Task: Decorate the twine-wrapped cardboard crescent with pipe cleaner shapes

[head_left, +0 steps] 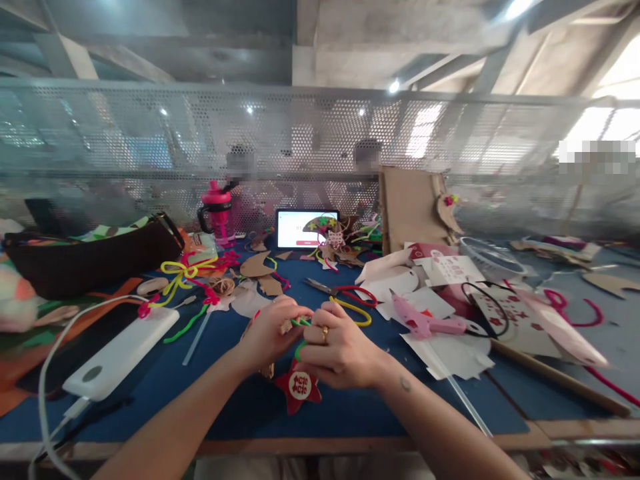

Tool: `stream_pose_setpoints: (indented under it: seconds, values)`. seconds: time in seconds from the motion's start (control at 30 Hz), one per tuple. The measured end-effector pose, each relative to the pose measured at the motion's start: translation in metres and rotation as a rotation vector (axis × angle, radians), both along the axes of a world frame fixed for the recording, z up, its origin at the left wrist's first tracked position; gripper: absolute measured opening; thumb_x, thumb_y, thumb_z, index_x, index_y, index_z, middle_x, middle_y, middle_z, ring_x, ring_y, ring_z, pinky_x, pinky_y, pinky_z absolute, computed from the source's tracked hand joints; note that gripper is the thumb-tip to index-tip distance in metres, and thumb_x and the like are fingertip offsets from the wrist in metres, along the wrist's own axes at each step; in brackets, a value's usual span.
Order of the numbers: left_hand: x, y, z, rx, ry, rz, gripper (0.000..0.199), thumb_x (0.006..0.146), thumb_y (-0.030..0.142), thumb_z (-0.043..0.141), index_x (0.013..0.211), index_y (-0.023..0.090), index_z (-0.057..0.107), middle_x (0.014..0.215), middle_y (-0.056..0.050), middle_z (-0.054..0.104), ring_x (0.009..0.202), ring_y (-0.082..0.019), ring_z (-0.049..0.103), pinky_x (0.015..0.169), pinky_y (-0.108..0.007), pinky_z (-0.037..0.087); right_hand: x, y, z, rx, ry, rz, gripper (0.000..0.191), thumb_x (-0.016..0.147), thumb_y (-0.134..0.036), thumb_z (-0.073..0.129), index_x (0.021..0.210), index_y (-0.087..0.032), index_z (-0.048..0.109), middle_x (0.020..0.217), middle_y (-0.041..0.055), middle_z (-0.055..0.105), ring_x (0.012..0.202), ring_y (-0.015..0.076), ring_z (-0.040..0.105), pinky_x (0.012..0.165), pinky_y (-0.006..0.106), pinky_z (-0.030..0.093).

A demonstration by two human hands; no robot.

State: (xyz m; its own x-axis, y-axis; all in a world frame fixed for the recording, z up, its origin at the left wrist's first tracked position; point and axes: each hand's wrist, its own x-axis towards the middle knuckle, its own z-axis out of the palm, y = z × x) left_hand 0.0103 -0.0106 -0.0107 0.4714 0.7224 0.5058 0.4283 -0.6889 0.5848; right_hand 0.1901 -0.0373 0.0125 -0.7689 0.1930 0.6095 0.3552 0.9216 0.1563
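Observation:
Both hands meet over the near middle of the blue table. My left hand (277,330) is closed around a piece of brown cardboard (270,370), mostly hidden by the fingers, and the end of a green pipe cleaner (300,323). My right hand (337,347), with a ring on one finger, pinches the same green pipe cleaner. Below the right fingers hangs a red star (299,388) with a round white patch and dark red characters; a green loop joins its top. Scissors (345,295) with red and yellow handles lie open just beyond the hands.
A pink glue gun (425,320) rests on paper scraps at right, with a clear glue stick (463,393) nearby. A white power bank (123,353) with a cable lies left. Behind stand a pink bottle (220,213), a tablet (295,230), cardboard (413,210) and a perforated metal screen (175,147).

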Motion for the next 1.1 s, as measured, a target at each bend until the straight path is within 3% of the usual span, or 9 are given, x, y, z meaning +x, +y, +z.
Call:
stream_pose_setpoints:
  seconds: [0.1,0.23,0.37,0.47,0.53,0.67,0.93,1.1]
  values:
    - [-0.006,0.003,0.003,0.174,0.115,-0.033,0.020,0.084,0.023,0.052,0.095,0.024,0.068,0.078,-0.006,0.057,0.083,-0.020,0.051,0.076,-0.031,0.043,0.002,-0.004,0.002,0.073,-0.025,-0.029,0.025,0.087,-0.033,0.051,0.067,-0.020,0.055,0.066,0.0000,0.056,0.073,0.0148,0.044,0.073,0.035,0.029]
    - [-0.014,0.006,0.003,0.403,0.084,0.067,0.029,0.085,0.014,0.047,0.103,0.026,0.066,0.083,-0.006,0.058,0.088,-0.018,0.056,0.094,-0.038,0.042,0.004,-0.008,0.006,0.064,-0.009,-0.037,0.017,0.085,-0.034,0.054,0.075,-0.022,0.060,0.075,0.0028,0.064,0.077,0.0171,0.049,0.075,0.036,0.036]
    - [-0.017,0.004,0.003,0.620,0.040,0.163,0.036,0.083,0.009,0.051,0.110,0.028,0.063,0.080,-0.003,0.057,0.094,-0.018,0.059,0.095,-0.037,0.046,0.008,-0.008,0.006,-0.006,0.208,-0.011,0.011,0.082,-0.023,0.056,0.091,-0.022,0.062,0.090,0.0063,0.068,0.080,0.0180,0.056,0.072,0.033,0.045]
    - [-0.016,0.001,0.006,0.794,0.055,0.180,0.036,0.081,0.007,0.054,0.112,0.023,0.061,0.077,-0.002,0.055,0.092,-0.018,0.060,0.091,-0.039,0.050,0.009,-0.004,0.003,-0.137,0.491,-0.066,0.013,0.079,-0.011,0.055,0.088,-0.020,0.060,0.076,0.0031,0.065,0.066,0.0127,0.057,0.062,0.026,0.047]
    - [-0.014,-0.002,0.008,0.877,0.098,0.184,0.034,0.080,0.006,0.056,0.112,0.018,0.060,0.077,-0.002,0.055,0.091,-0.018,0.060,0.090,-0.041,0.052,0.008,0.001,0.000,-0.216,0.543,-0.161,0.008,0.078,-0.013,0.058,0.083,-0.019,0.058,0.068,0.0001,0.062,0.059,0.0101,0.055,0.058,0.023,0.046]
    - [-0.011,-0.007,0.009,0.932,0.194,0.186,0.033,0.079,0.006,0.059,0.111,0.013,0.059,0.080,-0.003,0.056,0.092,-0.018,0.059,0.091,-0.043,0.052,0.003,0.008,-0.005,-0.289,0.441,-0.239,0.005,0.079,-0.021,0.061,0.083,-0.018,0.059,0.070,0.0005,0.063,0.066,0.0118,0.057,0.063,0.024,0.047]
    - [-0.008,-0.011,0.010,0.920,0.163,0.186,0.027,0.078,0.005,0.059,0.104,0.013,0.061,0.075,-0.003,0.054,0.085,-0.017,0.058,0.086,-0.039,0.054,0.002,0.008,-0.006,-0.307,0.460,-0.146,0.013,0.081,-0.013,0.055,0.092,-0.019,0.058,0.081,0.0039,0.061,0.077,0.0138,0.056,0.071,0.028,0.049]
    - [-0.008,-0.014,0.011,0.808,0.118,0.127,0.027,0.079,0.007,0.056,0.105,0.014,0.061,0.074,-0.003,0.055,0.079,-0.016,0.057,0.085,-0.037,0.053,0.002,0.008,-0.007,-0.165,0.504,-0.033,0.019,0.077,-0.005,0.056,0.090,-0.018,0.058,0.081,0.0044,0.060,0.071,0.0129,0.053,0.067,0.028,0.048]
